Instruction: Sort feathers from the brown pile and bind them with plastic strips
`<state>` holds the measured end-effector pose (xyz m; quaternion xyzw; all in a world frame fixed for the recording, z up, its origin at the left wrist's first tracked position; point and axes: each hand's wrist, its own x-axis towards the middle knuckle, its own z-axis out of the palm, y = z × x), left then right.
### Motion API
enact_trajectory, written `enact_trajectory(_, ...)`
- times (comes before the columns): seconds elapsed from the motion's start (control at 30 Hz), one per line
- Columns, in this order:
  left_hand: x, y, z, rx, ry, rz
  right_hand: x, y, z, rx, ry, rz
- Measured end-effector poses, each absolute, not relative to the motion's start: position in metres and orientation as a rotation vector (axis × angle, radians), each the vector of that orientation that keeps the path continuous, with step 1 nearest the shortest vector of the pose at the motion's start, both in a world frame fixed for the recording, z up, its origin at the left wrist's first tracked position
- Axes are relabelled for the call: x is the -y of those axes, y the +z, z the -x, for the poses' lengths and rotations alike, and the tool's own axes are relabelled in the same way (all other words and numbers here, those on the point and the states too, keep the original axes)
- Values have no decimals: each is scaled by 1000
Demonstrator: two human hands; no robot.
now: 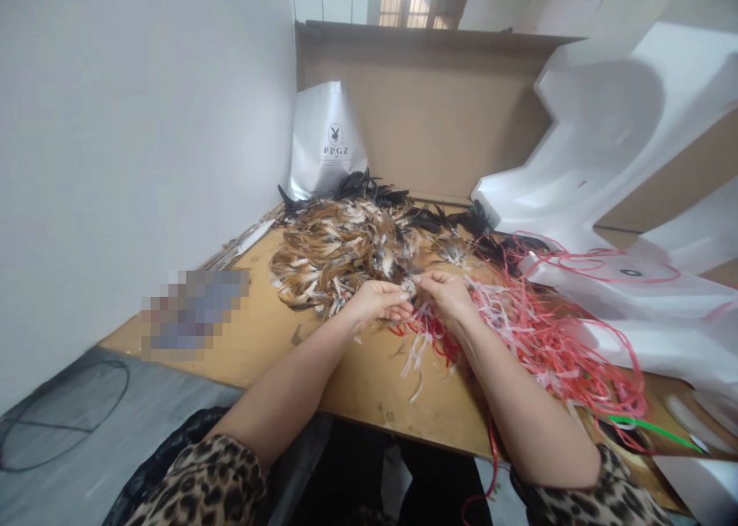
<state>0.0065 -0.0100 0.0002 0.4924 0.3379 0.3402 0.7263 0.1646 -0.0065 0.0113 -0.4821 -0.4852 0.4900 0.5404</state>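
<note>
Bare wooden table lies open at the near edge. Past it, left hand and right hand meet, fingers pinched together on a small feather bundle between feather pile and red strings.

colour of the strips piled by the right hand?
Mostly red and pink, a few white, in the strip pile beside the right hand. Head view shows it.

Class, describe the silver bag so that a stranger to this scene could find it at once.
Start at the tall brown cardboard sheet standing behind the wooden table. At its left end, behind the feather pile, leans a silver bag. It alone bears black printed letters.
</note>
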Motion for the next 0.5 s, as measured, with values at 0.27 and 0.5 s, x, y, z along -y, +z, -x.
enact_trajectory(0.27,6,5,-10,-931,946,-1200,6,19,-168,986,1278,1074)
enact_trajectory(0.5,2,4,-5,-847,1050,-1037,5,18,-173,937,1488,914)
